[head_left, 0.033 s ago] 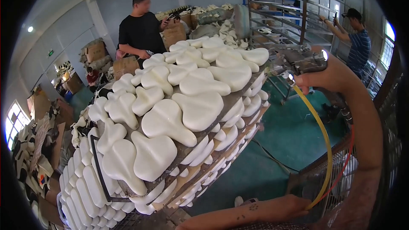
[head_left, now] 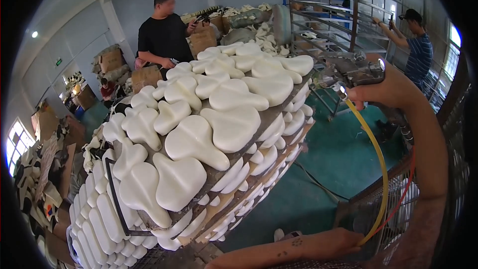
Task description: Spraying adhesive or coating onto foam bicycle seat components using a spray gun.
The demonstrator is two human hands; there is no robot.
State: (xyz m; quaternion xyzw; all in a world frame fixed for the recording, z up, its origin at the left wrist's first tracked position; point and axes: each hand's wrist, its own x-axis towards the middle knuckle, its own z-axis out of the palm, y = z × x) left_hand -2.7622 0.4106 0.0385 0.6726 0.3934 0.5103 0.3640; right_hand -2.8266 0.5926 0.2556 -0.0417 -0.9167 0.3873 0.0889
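Note:
On the right, my right hand (head_left: 381, 82) is closed around a metal spray gun (head_left: 351, 69), its nozzle end beside the far right corner of a board. A yellow hose (head_left: 372, 142) hangs from the gun and curves down to my left hand (head_left: 341, 241), which is closed on it near the lower edge. White saddle-shaped foam pads (head_left: 194, 142) cover the top board (head_left: 219, 172) of a tall stack in front of me. More pads (head_left: 266, 162) stick out between the boards below. Neither hand touches the pads.
A thin red hose (head_left: 401, 194) runs beside the yellow one. One person (head_left: 167, 40) stands behind the stack; another (head_left: 419, 52) reaches toward a metal rack (head_left: 353, 25). Boxes and scraps (head_left: 55, 169) pile up on the left. Green floor (head_left: 326, 169) shows right of the stack.
My right hand and the spray gun have shifted very slightly to the right, and the yellow hose with them. The pads and my left hand stay in place.

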